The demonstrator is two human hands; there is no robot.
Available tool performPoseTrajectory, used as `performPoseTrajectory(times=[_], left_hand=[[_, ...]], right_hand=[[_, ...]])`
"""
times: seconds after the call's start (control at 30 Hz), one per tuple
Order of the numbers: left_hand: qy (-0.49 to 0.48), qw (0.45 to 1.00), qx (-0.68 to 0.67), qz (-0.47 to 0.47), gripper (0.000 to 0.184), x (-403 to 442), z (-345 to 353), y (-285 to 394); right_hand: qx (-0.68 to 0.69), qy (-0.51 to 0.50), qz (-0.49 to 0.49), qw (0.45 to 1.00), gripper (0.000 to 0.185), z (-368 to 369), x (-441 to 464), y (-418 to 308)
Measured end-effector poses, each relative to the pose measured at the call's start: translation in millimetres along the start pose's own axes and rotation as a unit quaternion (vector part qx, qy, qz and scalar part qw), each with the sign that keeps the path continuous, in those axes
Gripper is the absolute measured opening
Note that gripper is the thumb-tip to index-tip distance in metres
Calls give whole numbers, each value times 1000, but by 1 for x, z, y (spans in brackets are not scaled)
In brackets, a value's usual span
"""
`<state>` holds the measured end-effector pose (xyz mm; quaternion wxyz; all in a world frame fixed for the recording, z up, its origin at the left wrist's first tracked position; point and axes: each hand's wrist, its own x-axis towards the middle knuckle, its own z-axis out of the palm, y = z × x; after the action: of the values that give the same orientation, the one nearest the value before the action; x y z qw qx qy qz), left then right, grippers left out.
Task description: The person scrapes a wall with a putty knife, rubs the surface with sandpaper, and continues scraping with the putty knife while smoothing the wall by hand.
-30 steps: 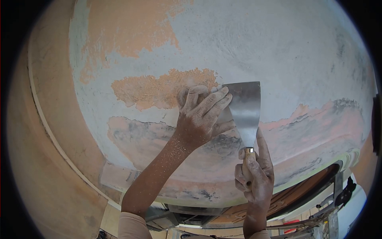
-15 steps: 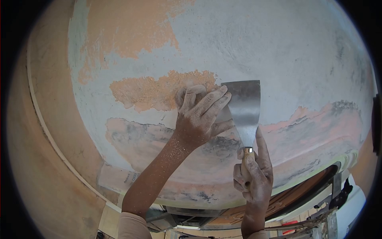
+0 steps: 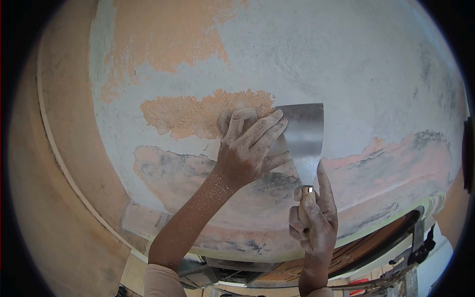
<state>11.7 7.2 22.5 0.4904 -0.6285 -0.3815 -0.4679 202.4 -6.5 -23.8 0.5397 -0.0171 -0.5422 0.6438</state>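
A wide metal scraper (image 3: 303, 131) lies against the pale, patchy painted surface (image 3: 346, 89), its broad edge pointing up. My right hand (image 3: 316, 218) is wrapped round its short handle (image 3: 306, 210), with the index finger stretched along the blade's lower right side. Dusty with white powder, my left hand (image 3: 247, 143) has two fingertips at the blade's upper left edge and its thumb stretched towards the lower blade. Its other fingers are bent over a rough orange patch (image 3: 183, 114) where the paint is gone.
Pink and grey worn areas (image 3: 391, 168) run across the lower surface. A brown wall (image 3: 74, 109) with a thin pale pipe or strip (image 3: 49, 133) stands at the left. Below are a dark-framed arched opening (image 3: 376, 242), metal framework (image 3: 410, 279) and a red object (image 3: 358, 286).
The scraper and my right hand have shifted very slightly down the view. Both hands keep their hold and contact, and the view itself has moved a little.
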Motion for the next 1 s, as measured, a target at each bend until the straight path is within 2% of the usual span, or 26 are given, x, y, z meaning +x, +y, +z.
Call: performPoseTrajectory(times=[0.33,0.5,0.73,1.0], left_hand=[[-7,1000,-2,2,58,11,-6,-9],[-6,1000,13,5,57,7,-5,-3],[-14,1000,3,6,57,7,-8,0],[-17,1000,-6,2,57,11,-10,-5]], right_hand=[[-8,6,-4,1000,66,15,7,-6],[19,-34,9,999,66,5,2,-8],[61,-29,16,998,66,7,-4,-7],[40,-20,23,999,66,16,-2,-8]])
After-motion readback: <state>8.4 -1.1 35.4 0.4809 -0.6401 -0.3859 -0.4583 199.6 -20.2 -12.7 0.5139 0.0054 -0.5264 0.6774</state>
